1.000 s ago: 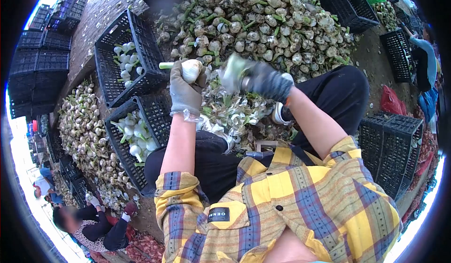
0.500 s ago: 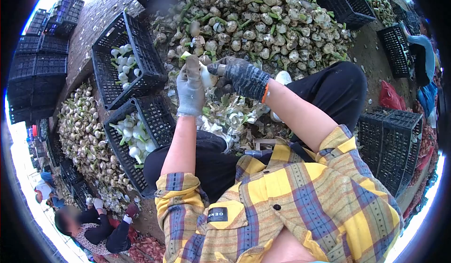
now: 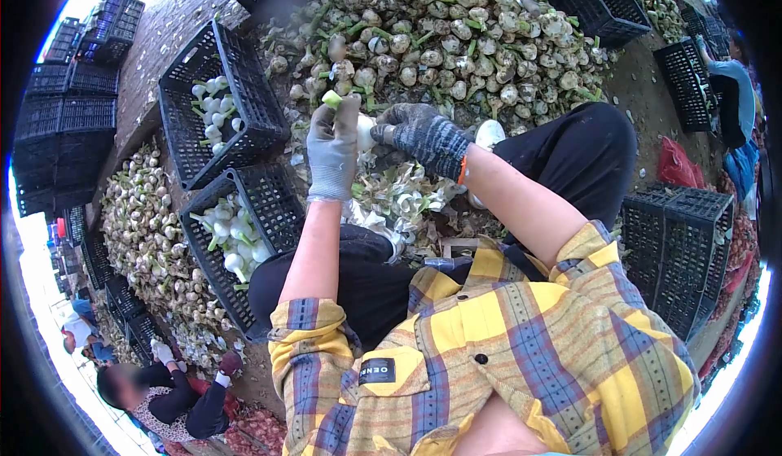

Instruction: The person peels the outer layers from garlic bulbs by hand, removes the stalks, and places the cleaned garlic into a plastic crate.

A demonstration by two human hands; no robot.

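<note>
My left hand, in a grey glove, is closed around a garlic bulb. Its cut green stem sticks up past my thumb, and the white bulb shows between my two hands. My right hand, in a dark striped glove with an orange cuff, has its fingers curled against the bulb's right side. Whether those fingers also hold a small tool is hidden. Beneath both hands lies a heap of peeled skins and leaves. Just beyond them rises a large pile of unpeeled garlic.
To the left stand two black crates, an upper crate and a lower crate, both with clean white bulbs. Another garlic pile lies farther left. Stacked crates stand at right. A co-worker sits at lower left.
The bulb has tilted in my left hand, its stem end shifting slightly right. My right fingers have curled more closely against it. The co-worker's gloved hand has moved a little.
</note>
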